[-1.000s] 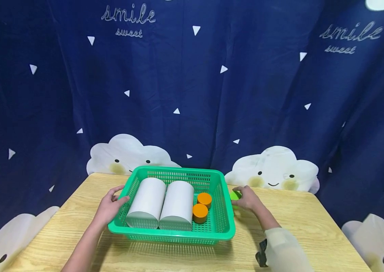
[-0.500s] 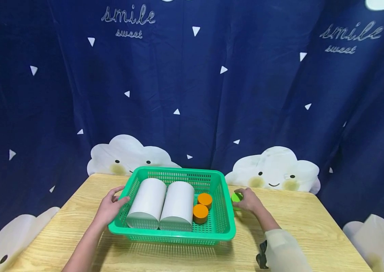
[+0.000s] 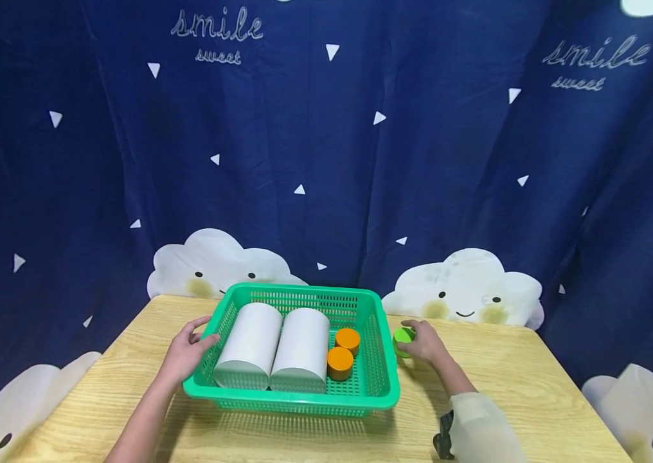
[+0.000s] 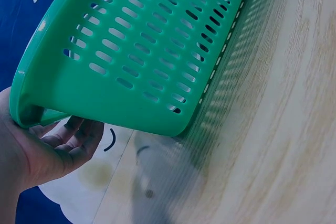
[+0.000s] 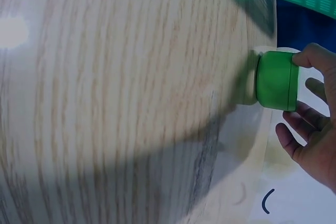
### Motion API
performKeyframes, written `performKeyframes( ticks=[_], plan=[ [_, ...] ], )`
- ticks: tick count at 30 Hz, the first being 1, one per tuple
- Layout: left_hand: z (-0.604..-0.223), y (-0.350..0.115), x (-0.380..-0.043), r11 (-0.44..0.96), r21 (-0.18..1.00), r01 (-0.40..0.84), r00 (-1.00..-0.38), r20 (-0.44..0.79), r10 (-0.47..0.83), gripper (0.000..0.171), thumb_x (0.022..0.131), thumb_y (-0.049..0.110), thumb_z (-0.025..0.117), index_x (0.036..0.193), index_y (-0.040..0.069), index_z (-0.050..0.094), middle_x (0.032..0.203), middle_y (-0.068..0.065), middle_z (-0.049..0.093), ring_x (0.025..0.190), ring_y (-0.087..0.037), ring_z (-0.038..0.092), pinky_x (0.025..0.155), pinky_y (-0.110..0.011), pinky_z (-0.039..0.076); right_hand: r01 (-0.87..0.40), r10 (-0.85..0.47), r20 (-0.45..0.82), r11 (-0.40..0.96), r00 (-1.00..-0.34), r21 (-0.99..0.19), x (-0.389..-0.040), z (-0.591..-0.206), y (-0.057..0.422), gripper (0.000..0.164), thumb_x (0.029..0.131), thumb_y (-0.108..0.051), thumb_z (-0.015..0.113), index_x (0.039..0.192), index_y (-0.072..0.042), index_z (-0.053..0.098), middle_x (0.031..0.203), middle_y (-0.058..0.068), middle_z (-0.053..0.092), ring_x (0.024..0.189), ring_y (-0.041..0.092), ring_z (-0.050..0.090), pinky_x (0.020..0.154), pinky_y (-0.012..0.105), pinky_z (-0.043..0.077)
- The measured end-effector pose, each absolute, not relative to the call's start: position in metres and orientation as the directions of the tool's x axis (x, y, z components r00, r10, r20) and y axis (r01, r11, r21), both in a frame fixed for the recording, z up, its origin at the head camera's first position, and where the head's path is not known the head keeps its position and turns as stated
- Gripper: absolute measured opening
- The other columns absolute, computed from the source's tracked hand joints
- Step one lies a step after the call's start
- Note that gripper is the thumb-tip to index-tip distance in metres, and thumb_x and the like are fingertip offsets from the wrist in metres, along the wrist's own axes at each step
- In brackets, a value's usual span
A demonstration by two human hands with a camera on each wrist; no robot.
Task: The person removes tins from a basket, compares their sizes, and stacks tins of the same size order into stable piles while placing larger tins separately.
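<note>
A green plastic basket [image 3: 292,399] stands on the table in the head view. My left hand [image 3: 186,352] grips its left rim, thumb over the top; in the left wrist view its fingers [image 4: 79,150] curl under the rim from outside. Right of the basket is a small green cylinder [image 5: 276,81], upright on the table, with a seam near its top. My right hand [image 3: 426,342] pinches its top edge, thumb on one side and fingertips on the other. Inside the basket lie two large white cylinders [image 3: 250,344], beside two small orange cylinders [image 3: 340,362].
The wooden table [image 3: 494,386] extends on both sides of the basket. Behind it hangs a dark blue curtain [image 3: 326,161] printed with clouds and white triangles. The basket's right wall is close to the green cylinder.
My right hand has shifted very slightly right, and more of the green cylinder's top shows between thumb and fingers. The left hand and the basket have stayed in place.
</note>
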State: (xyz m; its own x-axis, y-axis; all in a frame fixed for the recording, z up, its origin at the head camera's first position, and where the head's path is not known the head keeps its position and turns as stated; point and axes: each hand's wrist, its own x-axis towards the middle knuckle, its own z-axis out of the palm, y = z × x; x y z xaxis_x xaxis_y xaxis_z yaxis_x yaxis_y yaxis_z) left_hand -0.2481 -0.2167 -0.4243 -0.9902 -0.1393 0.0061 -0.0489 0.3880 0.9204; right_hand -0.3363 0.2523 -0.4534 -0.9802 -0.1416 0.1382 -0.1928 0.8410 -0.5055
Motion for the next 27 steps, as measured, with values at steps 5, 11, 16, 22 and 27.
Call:
performKeyframes(
  ticks=[5,11,16,22,27],
  plan=[
    [-0.426,-0.217,-0.248,0.396,0.917,-0.042,-0.991,0.012,-0.133,0.058,0.094,0.026,0.056,0.142,0.002,0.032,0.116,-0.027,0.057,0.087,-0.019,0.061,0.069,-0.030,0.052,-0.193,-0.130,0.154,0.825,-0.980,-0.531,-0.336,-0.455,0.253,0.056,0.074,-0.016,0.072,0.123,0.008,0.055,0.105,0.024,0.058,0.089,0.029,0.055,0.077,0.042,0.048],
    [-0.427,-0.217,-0.249,0.369,0.928,-0.043,-0.991,0.006,-0.131,0.056,0.094,0.024,0.055,0.142,0.003,0.032,0.119,-0.028,0.057,0.086,-0.019,0.063,0.070,-0.033,0.054,-0.223,-0.139,0.195,0.818,-0.971,-0.531,-0.331,-0.453,0.256,0.054,0.076,-0.019,0.073,0.121,0.007,0.056,0.113,0.030,0.056,0.105,0.042,0.054,0.089,0.053,0.046],
    [-0.425,-0.217,-0.249,0.382,0.924,-0.040,-0.991,0.012,-0.132,0.056,0.094,0.024,0.054,0.141,0.003,0.033,0.118,-0.028,0.057,0.086,-0.019,0.062,0.070,-0.032,0.054,-0.226,-0.138,0.200,0.816,-0.970,-0.532,-0.328,-0.445,0.258,0.050,0.078,-0.021,0.072,0.119,0.004,0.059,0.112,0.028,0.055,0.098,0.038,0.053,0.083,0.050,0.046],
    [-0.425,-0.218,-0.249,0.385,0.922,-0.043,-0.991,0.009,-0.133,0.056,0.094,0.024,0.055,0.142,0.004,0.033,0.117,-0.026,0.057,0.086,-0.018,0.061,0.070,-0.031,0.053,-0.226,-0.149,0.187,0.831,-0.971,-0.508,-0.322,-0.429,0.261,0.043,0.083,-0.022,0.067,0.118,0.002,0.060,0.116,0.030,0.053,0.100,0.041,0.054,0.083,0.051,0.047],
    [-0.425,-0.218,-0.249,0.406,0.913,-0.041,-0.991,0.013,-0.130,0.057,0.094,0.025,0.055,0.142,0.004,0.033,0.117,-0.026,0.057,0.088,-0.018,0.060,0.070,-0.029,0.051,-0.254,-0.169,0.209,0.822,-0.963,-0.509,-0.318,-0.416,0.260,0.041,0.084,-0.022,0.067,0.116,0.002,0.061,0.117,0.029,0.056,0.100,0.044,0.056,0.085,0.051,0.048]
  ],
)
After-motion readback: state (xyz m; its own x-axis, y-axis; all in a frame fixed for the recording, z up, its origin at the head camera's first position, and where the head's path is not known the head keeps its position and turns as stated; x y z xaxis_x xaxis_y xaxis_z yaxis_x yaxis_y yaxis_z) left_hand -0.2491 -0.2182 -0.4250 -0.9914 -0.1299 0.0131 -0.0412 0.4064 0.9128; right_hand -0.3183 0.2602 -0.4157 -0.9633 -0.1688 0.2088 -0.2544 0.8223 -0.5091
